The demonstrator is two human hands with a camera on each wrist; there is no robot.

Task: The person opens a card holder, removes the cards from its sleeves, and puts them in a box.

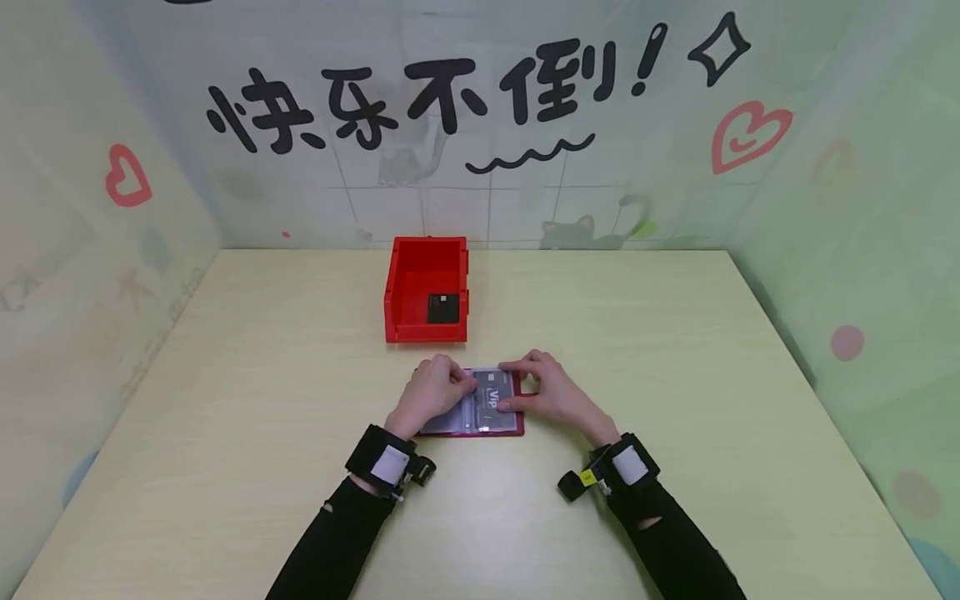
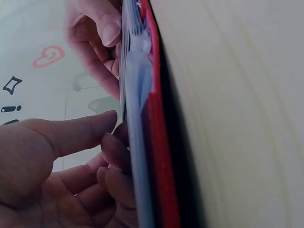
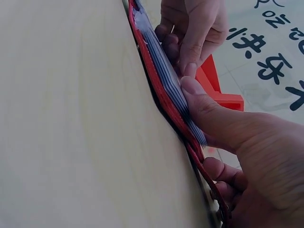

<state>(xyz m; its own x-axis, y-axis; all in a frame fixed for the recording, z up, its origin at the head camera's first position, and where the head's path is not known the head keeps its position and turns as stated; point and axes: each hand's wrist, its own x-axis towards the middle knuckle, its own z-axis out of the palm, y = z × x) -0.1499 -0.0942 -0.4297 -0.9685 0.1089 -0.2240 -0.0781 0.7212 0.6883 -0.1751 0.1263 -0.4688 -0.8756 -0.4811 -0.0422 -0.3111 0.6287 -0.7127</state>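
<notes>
A card holder [image 1: 510,432] with a dark red cover and clear sleeves lies spread on the table. On its right-hand page is a grey VIP card [image 1: 491,402]. My left hand [image 1: 435,392] is over the left page, its thumb and forefinger pinching the card's left edge; the left wrist view [image 2: 57,161] shows those fingertips close together there. My right hand [image 1: 551,390] grips the holder's right side. Its thumb [image 3: 213,109] rests on the stacked sleeves [image 3: 166,66], while other fingers bend at the cover's edge [image 3: 206,175]. The sleeve's opening cannot be made out.
Behind the holder stands a red open bin [image 1: 426,333] with a black card [image 1: 443,308] lying inside, near its front right corner. The pale wooden table [image 1: 247,375] meets a printed backdrop [image 1: 487,208] at the back and sides.
</notes>
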